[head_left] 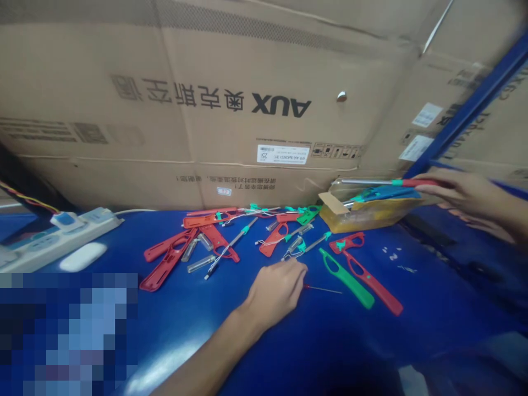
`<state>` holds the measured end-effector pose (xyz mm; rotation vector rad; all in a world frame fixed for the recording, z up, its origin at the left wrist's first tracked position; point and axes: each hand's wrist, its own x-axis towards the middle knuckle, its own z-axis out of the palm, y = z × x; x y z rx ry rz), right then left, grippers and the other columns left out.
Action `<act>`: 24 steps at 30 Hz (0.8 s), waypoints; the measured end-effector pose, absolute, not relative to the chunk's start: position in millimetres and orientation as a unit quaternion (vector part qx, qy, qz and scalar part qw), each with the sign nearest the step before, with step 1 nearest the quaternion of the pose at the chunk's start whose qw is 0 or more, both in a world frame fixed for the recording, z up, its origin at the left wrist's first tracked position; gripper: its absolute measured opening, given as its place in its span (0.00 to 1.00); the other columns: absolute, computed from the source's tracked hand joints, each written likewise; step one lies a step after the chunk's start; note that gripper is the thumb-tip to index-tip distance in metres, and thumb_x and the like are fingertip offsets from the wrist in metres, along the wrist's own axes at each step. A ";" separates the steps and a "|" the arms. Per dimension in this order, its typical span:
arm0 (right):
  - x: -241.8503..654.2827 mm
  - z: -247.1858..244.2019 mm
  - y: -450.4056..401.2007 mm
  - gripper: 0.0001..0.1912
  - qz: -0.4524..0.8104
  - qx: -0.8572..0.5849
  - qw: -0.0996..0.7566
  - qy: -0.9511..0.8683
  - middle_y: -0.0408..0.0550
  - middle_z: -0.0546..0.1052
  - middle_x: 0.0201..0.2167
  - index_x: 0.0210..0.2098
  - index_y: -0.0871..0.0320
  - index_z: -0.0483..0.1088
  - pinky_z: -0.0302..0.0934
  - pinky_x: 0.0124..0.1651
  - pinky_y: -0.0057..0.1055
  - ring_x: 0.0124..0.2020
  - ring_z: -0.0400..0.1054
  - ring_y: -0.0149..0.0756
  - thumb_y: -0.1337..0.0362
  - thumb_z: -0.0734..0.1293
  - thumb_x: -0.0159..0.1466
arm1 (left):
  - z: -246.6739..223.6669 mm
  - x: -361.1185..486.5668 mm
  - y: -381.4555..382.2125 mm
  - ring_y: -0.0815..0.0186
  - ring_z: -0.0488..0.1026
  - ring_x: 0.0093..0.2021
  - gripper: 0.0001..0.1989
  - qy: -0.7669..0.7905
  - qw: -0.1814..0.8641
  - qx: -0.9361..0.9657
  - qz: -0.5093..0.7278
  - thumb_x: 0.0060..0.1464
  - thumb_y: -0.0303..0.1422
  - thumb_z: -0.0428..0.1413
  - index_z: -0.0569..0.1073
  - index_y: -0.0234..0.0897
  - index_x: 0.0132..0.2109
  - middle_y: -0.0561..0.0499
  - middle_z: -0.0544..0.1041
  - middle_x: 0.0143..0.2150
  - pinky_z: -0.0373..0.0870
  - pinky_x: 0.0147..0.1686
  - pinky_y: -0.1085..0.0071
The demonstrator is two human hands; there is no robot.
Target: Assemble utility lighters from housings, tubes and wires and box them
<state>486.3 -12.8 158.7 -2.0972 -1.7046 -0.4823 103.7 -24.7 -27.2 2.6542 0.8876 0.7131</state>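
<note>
My right hand (474,201) is closed around the red handle of a long-nosed lighter (363,182), its metal tube pointing left above a small yellow-brown box (363,219). Inside that box lie blue and green lighter pieces. Low over the blue table, my left hand (278,283) has its fingers curled down; whatever they hold is hidden. A thin metal rod with a red end (324,289) sticks out beside its knuckles. Just beyond the fingers is a metal lighter tube with green fitting and wires (315,242). A green handle shell (348,279) and a red one (375,283) lie to the right.
Red handle shells (167,264), clear fuel tanks (201,264) and wired tubes (233,246) are scattered left of centre. A white power strip (88,225) and a white rounded object (83,256) sit far left. Large cardboard (198,137) walls the back. Small white bits (390,254) lie right.
</note>
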 end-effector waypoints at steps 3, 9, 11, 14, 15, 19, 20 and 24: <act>469.2 134.4 -35.5 0.18 -0.074 -0.733 0.190 -0.649 0.56 0.82 0.46 0.51 0.63 0.79 0.61 0.47 0.33 0.45 0.75 0.42 0.61 0.61 0.72 | -26.6 106.4 -28.5 0.61 0.80 0.42 0.14 0.290 0.129 0.922 0.223 0.71 0.31 0.44 0.74 0.39 0.47 0.52 0.80 0.42 0.75 0.38 0.68; 431.5 84.8 -66.2 0.26 -0.009 -0.764 0.171 -0.622 0.48 0.77 0.26 0.41 0.59 0.78 0.58 0.35 0.31 0.30 0.70 0.41 0.43 0.61 0.67 | -27.4 108.8 -35.8 0.63 0.80 0.40 0.13 0.249 0.130 0.938 0.205 0.71 0.31 0.44 0.74 0.40 0.48 0.53 0.81 0.42 0.74 0.37 0.69; 426.1 74.5 -69.3 0.26 -0.021 -0.781 0.159 -0.604 0.48 0.77 0.26 0.34 0.57 0.78 0.57 0.35 0.32 0.31 0.71 0.42 0.42 0.60 0.67 | -27.4 108.5 -36.6 0.63 0.81 0.40 0.13 0.244 0.134 0.939 0.203 0.71 0.31 0.44 0.74 0.41 0.48 0.54 0.81 0.42 0.73 0.36 0.70; 422.2 66.5 -71.0 0.23 -0.027 -0.795 0.129 -0.593 0.47 0.77 0.24 0.31 0.54 0.76 0.56 0.33 0.32 0.30 0.72 0.43 0.43 0.61 0.65 | -26.5 108.2 -37.2 0.63 0.81 0.41 0.13 0.247 0.141 0.936 0.205 0.71 0.31 0.45 0.74 0.41 0.49 0.53 0.82 0.43 0.72 0.37 0.71; 421.4 65.1 -70.8 0.21 -0.030 -0.796 0.123 -0.592 0.47 0.76 0.23 0.33 0.53 0.77 0.55 0.32 0.32 0.29 0.72 0.43 0.45 0.61 0.64 | -26.0 108.2 -37.4 0.63 0.81 0.42 0.13 0.247 0.144 0.935 0.207 0.71 0.31 0.45 0.74 0.41 0.49 0.53 0.82 0.44 0.72 0.37 0.71; 418.7 60.2 -67.0 0.20 -0.079 -0.794 0.102 -0.594 0.47 0.78 0.24 0.43 0.53 0.76 0.54 0.30 0.31 0.28 0.73 0.44 0.50 0.59 0.62 | -24.6 109.0 -39.1 0.64 0.81 0.41 0.12 0.243 0.154 0.935 0.208 0.71 0.32 0.45 0.74 0.41 0.49 0.54 0.82 0.44 0.72 0.37 0.71; 418.3 58.2 -65.8 0.21 -0.091 -0.792 0.093 -0.596 0.48 0.78 0.25 0.44 0.54 0.76 0.53 0.30 0.31 0.29 0.73 0.44 0.51 0.59 0.62 | -24.5 109.3 -39.5 0.64 0.81 0.41 0.13 0.239 0.157 0.936 0.205 0.71 0.32 0.45 0.74 0.41 0.49 0.54 0.82 0.44 0.72 0.37 0.71; 419.6 48.7 -63.4 0.21 -0.096 -0.791 0.081 -0.599 0.49 0.79 0.27 0.46 0.54 0.75 0.53 0.30 0.32 0.29 0.73 0.46 0.50 0.58 0.64 | -24.2 109.3 -40.5 0.65 0.81 0.41 0.13 0.233 0.161 0.939 0.196 0.72 0.32 0.45 0.75 0.41 0.49 0.54 0.82 0.45 0.72 0.37 0.72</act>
